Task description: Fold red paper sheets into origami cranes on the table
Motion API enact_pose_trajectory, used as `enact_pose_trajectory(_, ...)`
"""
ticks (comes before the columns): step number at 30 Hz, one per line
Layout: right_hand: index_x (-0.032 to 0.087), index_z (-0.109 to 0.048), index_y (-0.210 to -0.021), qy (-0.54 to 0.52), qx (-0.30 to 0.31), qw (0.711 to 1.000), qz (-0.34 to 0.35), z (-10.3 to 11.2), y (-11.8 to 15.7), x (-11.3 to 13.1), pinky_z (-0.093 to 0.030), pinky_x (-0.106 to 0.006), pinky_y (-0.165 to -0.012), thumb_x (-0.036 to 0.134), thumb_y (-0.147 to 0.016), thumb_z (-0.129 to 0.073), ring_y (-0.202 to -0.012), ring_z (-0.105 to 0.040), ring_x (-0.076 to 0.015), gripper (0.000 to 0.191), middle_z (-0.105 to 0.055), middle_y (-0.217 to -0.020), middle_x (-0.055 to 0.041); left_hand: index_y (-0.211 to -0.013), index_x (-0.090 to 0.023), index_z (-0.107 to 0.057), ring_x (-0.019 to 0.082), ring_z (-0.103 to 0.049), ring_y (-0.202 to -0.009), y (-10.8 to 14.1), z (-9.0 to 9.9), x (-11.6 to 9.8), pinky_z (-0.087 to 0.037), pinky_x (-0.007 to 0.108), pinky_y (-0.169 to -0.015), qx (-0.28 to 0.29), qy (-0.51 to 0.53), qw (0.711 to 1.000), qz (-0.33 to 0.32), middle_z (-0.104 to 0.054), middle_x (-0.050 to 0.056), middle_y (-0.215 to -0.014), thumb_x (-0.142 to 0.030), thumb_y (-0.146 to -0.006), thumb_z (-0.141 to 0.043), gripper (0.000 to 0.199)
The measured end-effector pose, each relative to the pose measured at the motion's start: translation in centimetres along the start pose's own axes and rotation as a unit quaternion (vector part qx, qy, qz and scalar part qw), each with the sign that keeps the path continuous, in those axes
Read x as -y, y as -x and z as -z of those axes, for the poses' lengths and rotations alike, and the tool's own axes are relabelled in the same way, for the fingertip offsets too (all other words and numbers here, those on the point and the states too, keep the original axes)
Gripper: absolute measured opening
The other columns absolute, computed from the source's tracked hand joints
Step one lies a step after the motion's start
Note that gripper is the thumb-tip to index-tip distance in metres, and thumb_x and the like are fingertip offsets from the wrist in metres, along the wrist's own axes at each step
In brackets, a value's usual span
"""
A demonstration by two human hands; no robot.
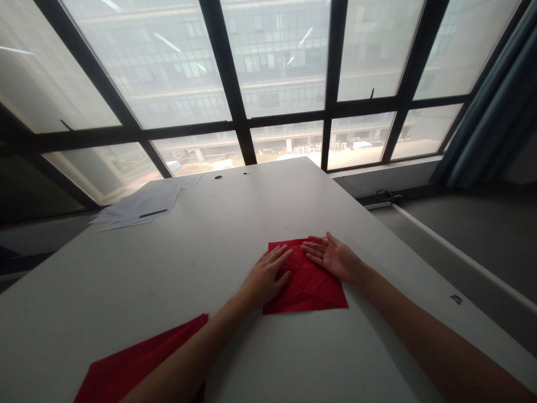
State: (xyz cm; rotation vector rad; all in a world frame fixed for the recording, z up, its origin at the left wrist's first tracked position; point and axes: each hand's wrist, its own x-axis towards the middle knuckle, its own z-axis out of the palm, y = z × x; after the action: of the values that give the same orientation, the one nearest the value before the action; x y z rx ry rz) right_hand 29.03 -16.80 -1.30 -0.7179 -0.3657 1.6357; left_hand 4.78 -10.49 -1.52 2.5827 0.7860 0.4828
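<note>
A red cloth (pixel 308 282), roughly square with crease lines across it, lies flat on the white table. My left hand (pixel 266 277) rests palm down on its left side, fingers stretched out and slightly spread. On the upper right part of the cloth is my right hand (pixel 335 258), turned partly on its side with the palm showing, fingers extended and thumb raised. Neither hand grasps anything. A second red cloth (pixel 138 355) lies at the lower left, partly hidden under my left forearm.
The white table (pixel 226 235) reaches toward large dark-framed windows. Loose papers (pixel 138 201) with a dark pen (pixel 153 213) on them lie at the far left. A dark round hole (pixel 218 177) sits near the far edge. A blue curtain (pixel 482 112) hangs at the right.
</note>
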Motion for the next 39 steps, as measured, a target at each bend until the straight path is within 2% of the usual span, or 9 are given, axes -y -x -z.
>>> enact_pose_trajectory(8, 0.021, -0.064, -0.109, 0.013, -0.108, 0.978, 0.178, 1.5, 0.3, 3.1, -0.042, -0.035, -0.112, 0.038, -0.1, -0.041, -0.131, -0.052, -0.0192, 0.03, -0.06, -0.133, -0.0094, -0.145, -0.029, -0.048, 0.026, -0.033, -0.145, -0.1, 0.1, 0.0, -0.022, 0.048, -0.121, 0.018, -0.074, 0.997, -0.001, -0.038, 0.005, -0.156, -0.039, -0.097, -0.05, 0.049)
enact_pose_trajectory(12, 0.016, -0.064, -0.116, 0.042, 0.054, 0.995, 0.078, 0.0, 1.6, 2.1, -0.041, -0.041, -0.113, 0.052, -0.101, -0.033, -0.125, -0.058, -0.0241, 0.05, -0.061, -0.133, -0.0132, -0.142, -0.029, -0.052, 0.029, -0.034, -0.143, -0.1, 0.0, -0.1, -0.022, 0.051, -0.121, 0.003, -0.033, 0.999, 0.0, -0.041, 0.006, -0.154, -0.037, -0.094, -0.055, 0.048)
enact_pose_trajectory(16, 0.012, -0.063, -0.116, 0.097, 0.078, 0.992, -0.017, -1.5, 2.1, 0.1, -0.04, -0.042, -0.113, 0.051, -0.102, -0.034, -0.116, -0.064, -0.0237, 0.051, -0.065, -0.127, -0.0159, -0.128, -0.027, -0.064, 0.03, -0.043, -0.137, -0.2, 0.7, -1.0, -0.028, 0.05, -0.119, -0.089, 0.162, 0.983, 0.01, -0.052, 0.007, -0.145, -0.034, -0.091, -0.06, 0.037)
enact_pose_trajectory(20, 0.013, -0.064, -0.115, 0.108, 0.071, 0.992, -0.007, -1.3, 1.7, -0.6, -0.039, -0.042, -0.113, 0.05, -0.101, -0.037, -0.113, -0.065, -0.0226, 0.048, -0.065, -0.126, -0.0151, -0.118, -0.022, -0.067, 0.027, -0.06, -0.119, -0.2, 1.4, -2.8, -0.042, 0.044, -0.109, -0.117, 0.563, 0.814, 0.079, -0.063, 0.01, -0.13, -0.038, -0.094, -0.056, 0.031)
enact_pose_trajectory(23, 0.014, -0.064, -0.114, 0.108, 0.071, 0.992, 0.0, -1.0, 1.3, -0.7, -0.04, -0.041, -0.112, 0.052, -0.101, -0.037, -0.114, -0.064, -0.0226, 0.049, -0.065, -0.126, -0.0148, -0.123, -0.018, -0.063, 0.027, -0.063, -0.116, -0.1, 1.2, -3.4, -0.042, 0.044, -0.11, 0.036, 0.741, 0.651, 0.16, -0.063, 0.012, -0.129, -0.042, -0.096, -0.052, 0.038)
enact_pose_trajectory(25, 0.015, -0.065, -0.114, 0.108, 0.061, 0.992, 0.003, -0.9, 1.1, -0.8, -0.04, -0.042, -0.112, 0.053, -0.101, -0.037, -0.115, -0.063, -0.0229, 0.049, -0.065, -0.126, -0.0146, -0.123, -0.014, -0.062, 0.028, -0.061, -0.12, -0.2, 0.9, -3.1, -0.04, 0.044, -0.111, 0.114, 0.772, 0.589, 0.212, -0.062, 0.015, -0.131, -0.042, -0.097, -0.051, 0.04)
enact_pose_trajectory(30, 0.017, -0.068, -0.11, 0.11, 0.077, 0.989, 0.056, -1.3, 1.7, -0.1, -0.036, -0.04, -0.115, 0.051, -0.101, -0.038, -0.123, -0.059, -0.0221, 0.046, -0.067, -0.125, -0.0111, -0.122, -0.013, -0.059, 0.027, -0.054, -0.129, -0.8, 0.3, -1.5, -0.039, 0.042, -0.112, 0.034, 0.808, 0.534, 0.245, -0.058, 0.016, -0.137, -0.035, -0.099, -0.047, 0.034)
enact_pose_trajectory(35, 0.013, -0.069, -0.111, 0.148, 0.196, 0.965, -0.089, -1.2, 2.4, 0.1, -0.035, -0.048, -0.114, 0.062, -0.096, -0.04, -0.123, -0.059, -0.0282, 0.059, -0.067, -0.125, -0.0158, -0.12, -0.012, -0.057, 0.028, -0.055, -0.128, -1.3, 0.0, -0.8, -0.043, 0.042, -0.11, -0.075, 0.821, 0.504, 0.258, -0.056, 0.018, -0.137, -0.035, -0.099, -0.046, 0.033)
enact_pose_trajectory(39, 0.017, -0.071, -0.103, 0.15, 0.035, 0.988, 0.023, -0.4, 1.2, 0.0, -0.036, -0.045, -0.114, 0.05, -0.091, -0.059, -0.122, -0.06, -0.0261, 0.037, -0.068, -0.122, -0.0134, -0.121, -0.013, -0.056, 0.029, -0.055, -0.128, -1.4, -0.2, -0.9, -0.045, 0.042, -0.107, -0.096, 0.817, 0.501, 0.27, -0.055, 0.018, -0.139, -0.036, -0.1, -0.045, 0.033)
